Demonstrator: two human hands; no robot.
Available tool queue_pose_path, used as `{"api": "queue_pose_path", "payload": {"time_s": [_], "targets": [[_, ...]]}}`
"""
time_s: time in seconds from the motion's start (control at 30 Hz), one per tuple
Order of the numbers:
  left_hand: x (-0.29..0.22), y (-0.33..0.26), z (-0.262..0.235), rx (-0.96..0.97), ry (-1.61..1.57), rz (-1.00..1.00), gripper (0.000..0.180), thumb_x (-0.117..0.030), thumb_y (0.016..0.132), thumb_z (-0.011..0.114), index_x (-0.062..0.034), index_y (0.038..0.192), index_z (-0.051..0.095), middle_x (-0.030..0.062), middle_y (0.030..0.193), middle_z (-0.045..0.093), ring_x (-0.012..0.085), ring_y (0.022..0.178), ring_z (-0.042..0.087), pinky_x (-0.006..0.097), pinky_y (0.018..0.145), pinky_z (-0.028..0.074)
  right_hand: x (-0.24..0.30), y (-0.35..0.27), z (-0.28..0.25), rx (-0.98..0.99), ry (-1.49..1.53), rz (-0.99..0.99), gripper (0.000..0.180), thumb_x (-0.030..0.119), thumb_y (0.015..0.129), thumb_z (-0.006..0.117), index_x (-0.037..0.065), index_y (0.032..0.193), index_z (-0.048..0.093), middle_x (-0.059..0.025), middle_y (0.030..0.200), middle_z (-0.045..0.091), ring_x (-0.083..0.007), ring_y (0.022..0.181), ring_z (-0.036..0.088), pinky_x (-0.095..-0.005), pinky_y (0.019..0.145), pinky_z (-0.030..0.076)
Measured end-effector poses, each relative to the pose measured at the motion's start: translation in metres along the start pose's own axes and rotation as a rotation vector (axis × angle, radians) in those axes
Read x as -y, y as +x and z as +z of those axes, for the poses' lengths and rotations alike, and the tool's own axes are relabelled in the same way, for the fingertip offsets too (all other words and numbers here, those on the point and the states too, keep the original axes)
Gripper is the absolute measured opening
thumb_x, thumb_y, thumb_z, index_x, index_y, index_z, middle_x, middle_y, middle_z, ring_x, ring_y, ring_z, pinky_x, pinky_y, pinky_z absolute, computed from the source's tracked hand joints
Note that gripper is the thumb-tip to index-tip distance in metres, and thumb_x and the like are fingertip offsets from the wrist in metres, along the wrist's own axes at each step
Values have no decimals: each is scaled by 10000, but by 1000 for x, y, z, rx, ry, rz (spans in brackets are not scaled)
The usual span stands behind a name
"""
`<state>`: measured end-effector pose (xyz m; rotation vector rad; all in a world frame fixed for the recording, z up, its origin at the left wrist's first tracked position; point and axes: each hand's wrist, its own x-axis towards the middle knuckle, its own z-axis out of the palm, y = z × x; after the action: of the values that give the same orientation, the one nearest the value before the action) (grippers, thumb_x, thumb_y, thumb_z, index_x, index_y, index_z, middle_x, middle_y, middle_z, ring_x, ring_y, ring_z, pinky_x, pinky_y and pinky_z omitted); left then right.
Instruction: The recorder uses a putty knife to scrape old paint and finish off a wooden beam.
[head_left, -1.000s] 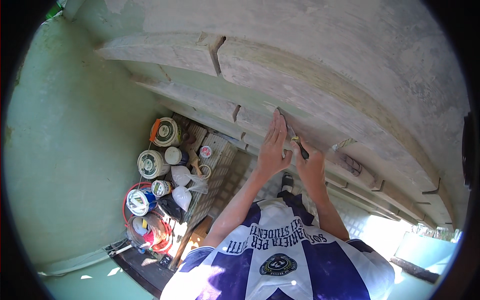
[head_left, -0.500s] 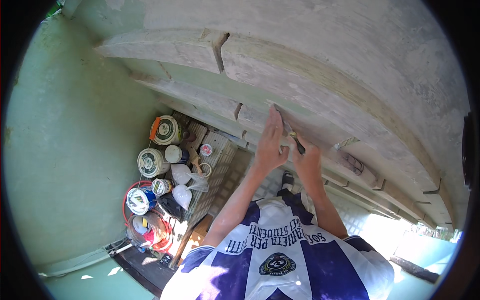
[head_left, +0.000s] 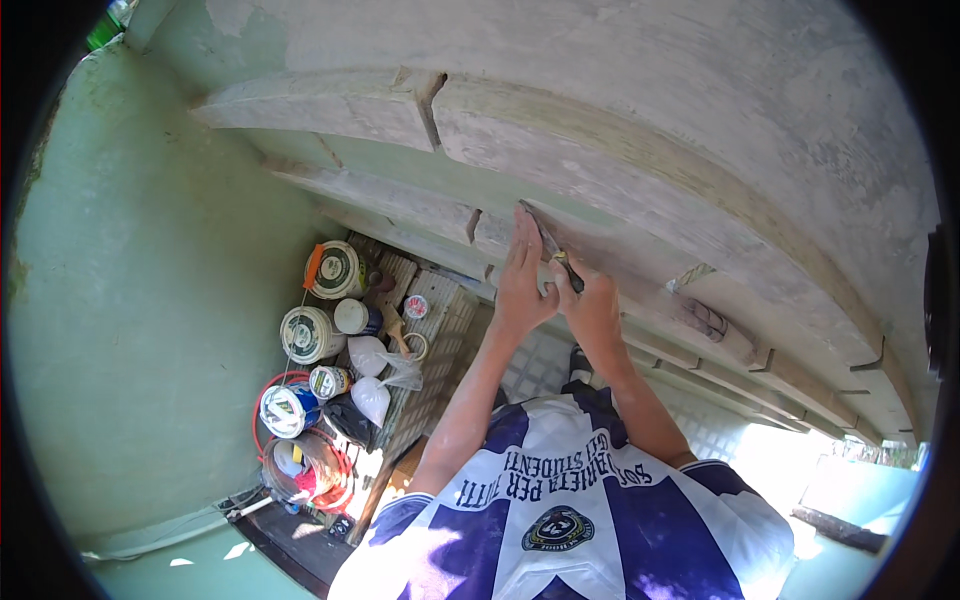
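Note:
My right hand (head_left: 592, 312) is closed around the dark handle of a putty knife (head_left: 548, 240), whose thin metal blade reaches up and left to the plastered ledge (head_left: 490, 232). Beside the blade, my left hand (head_left: 520, 290) lies against the ledge with fingers stretched out side by side and the thumb held apart. Its fingertips are close to the blade tip. Whether they touch the blade I cannot tell. Above both hands runs a thicker curved ledge (head_left: 600, 165) with a greyish, patchy plaster coat.
Left of me, a slatted wooden platform (head_left: 440, 300) bears lidded buckets (head_left: 312, 335), plastic bags of white powder (head_left: 370, 400) and a tape roll (head_left: 414, 347). A clear bucket (head_left: 300, 470) stands nearer. A dark, ridged object (head_left: 705, 320) rests on the ledge at right.
Both hands and the putty knife have shifted slightly left along the ledge. The right hand has come closer to the left. The view has tilted a little.

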<state>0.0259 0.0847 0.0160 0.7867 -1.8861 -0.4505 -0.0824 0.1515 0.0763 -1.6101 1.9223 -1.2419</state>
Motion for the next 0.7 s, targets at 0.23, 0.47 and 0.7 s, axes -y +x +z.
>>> {"api": "queue_pose_path", "payload": {"time_s": [0.23,0.47,0.7], "targets": [[-15,-11,-2,133,-54,-49,938,12,657,547,108,1508,165,365,1549,192,506,1447,199,483,1184,252,-2,-14,-16,30,57,48,309,174,923,652,-42,1143,671,-289,768,635,-427,638,596,-402,627,500],[2,-3,-7,3,30,-18,904,-22,708,576,96,1513,183,366,1547,201,486,1449,220,465,1168,287,-5,-2,9,30,18,-33,292,181,931,641,-43,1113,681,-288,731,617,-395,602,593,-385,607,490],[-10,-11,3,73,-51,-48,956,-3,660,574,82,1520,166,358,1547,213,496,1445,217,481,1172,277,-5,-9,-14,66,-31,16,279,203,929,645,-16,1093,698,-283,769,645,-451,739,645,-442,648,513]]}}
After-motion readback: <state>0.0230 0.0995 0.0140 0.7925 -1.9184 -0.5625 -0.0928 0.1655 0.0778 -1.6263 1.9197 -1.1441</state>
